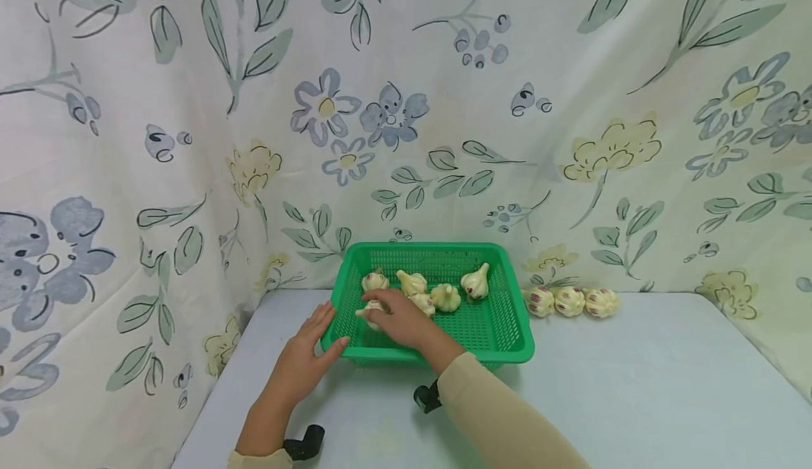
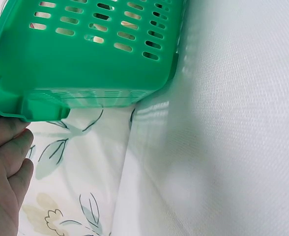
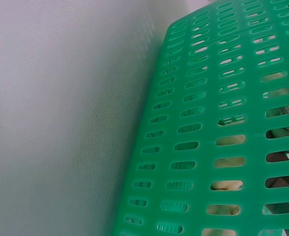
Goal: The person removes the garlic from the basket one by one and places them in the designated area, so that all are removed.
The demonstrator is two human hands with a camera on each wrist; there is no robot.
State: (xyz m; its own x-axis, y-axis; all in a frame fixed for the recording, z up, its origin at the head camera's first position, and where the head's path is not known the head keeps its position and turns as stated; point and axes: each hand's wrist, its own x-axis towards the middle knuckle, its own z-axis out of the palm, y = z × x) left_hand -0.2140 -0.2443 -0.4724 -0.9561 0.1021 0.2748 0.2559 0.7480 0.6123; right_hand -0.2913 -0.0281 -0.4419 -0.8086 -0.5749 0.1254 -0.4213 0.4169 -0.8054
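Observation:
A green plastic basket (image 1: pixel 438 354) with slotted walls stands on the table and holds several garlic bulbs, among them one bulb (image 1: pixel 446 297) near its middle. My right hand (image 1: pixel 406 319) reaches over the front rim. Its thumb and fingers hold a garlic bulb (image 1: pixel 371 314) in the basket's left front part. At the left rim, my left hand (image 1: pixel 306 353) rests with extended fingers along the outside and the thumb near the front corner. The left wrist view shows those fingers (image 2: pixel 14 152) beside the rim; the right wrist view shows only the slotted front wall (image 3: pixel 198 128) and table.
Three garlic bulbs with purple streaks, including a middle one (image 1: pixel 569 301), stand in a row on the white table (image 1: pixel 634 384) just right of the basket. A floral cloth (image 1: pixel 444 194) hangs behind the table and along its left side.

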